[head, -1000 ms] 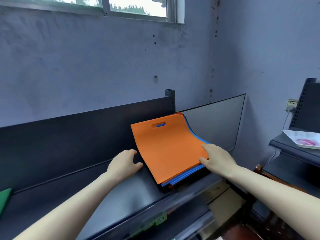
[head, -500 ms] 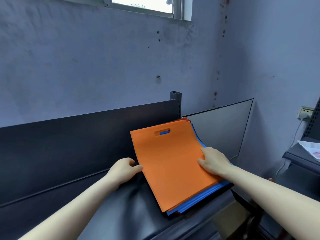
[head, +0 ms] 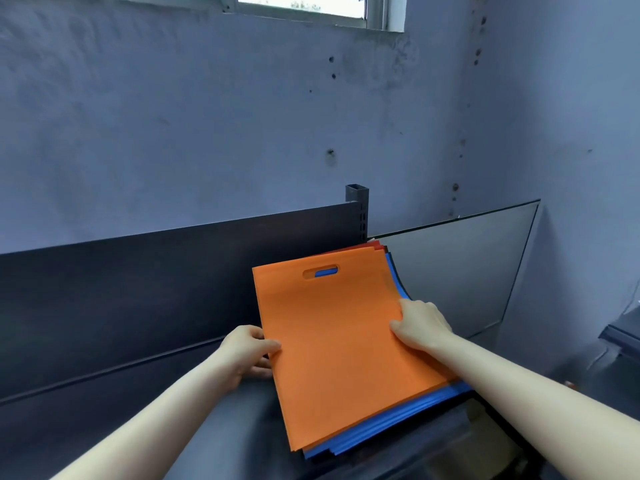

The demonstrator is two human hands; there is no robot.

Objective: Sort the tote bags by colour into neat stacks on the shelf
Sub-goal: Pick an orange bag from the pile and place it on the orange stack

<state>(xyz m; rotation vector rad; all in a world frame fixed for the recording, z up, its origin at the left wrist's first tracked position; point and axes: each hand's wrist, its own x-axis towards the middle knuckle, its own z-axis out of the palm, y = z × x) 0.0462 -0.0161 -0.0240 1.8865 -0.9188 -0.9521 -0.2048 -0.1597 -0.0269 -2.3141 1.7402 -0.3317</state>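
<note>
A mixed pile of flat tote bags lies on the dark shelf, leaning up against its back panel. The top orange tote bag has a cut-out handle with blue showing through. Blue tote bags stick out under its lower and right edges, and a darker red-orange one peeks out at the top. My left hand pinches the orange bag's left edge, thumb on top. My right hand rests on its right side, fingers bent at the edge.
The shelf's dark back panel runs along the left, ending at an upright post. A grey board leans against the wall to the right. Another dark shelf's corner shows at the far right.
My left hand moved right from the shelf surface and took hold of the orange bag's left edge. The view moved closer and leftward; my right hand stayed on the bag's right side.
</note>
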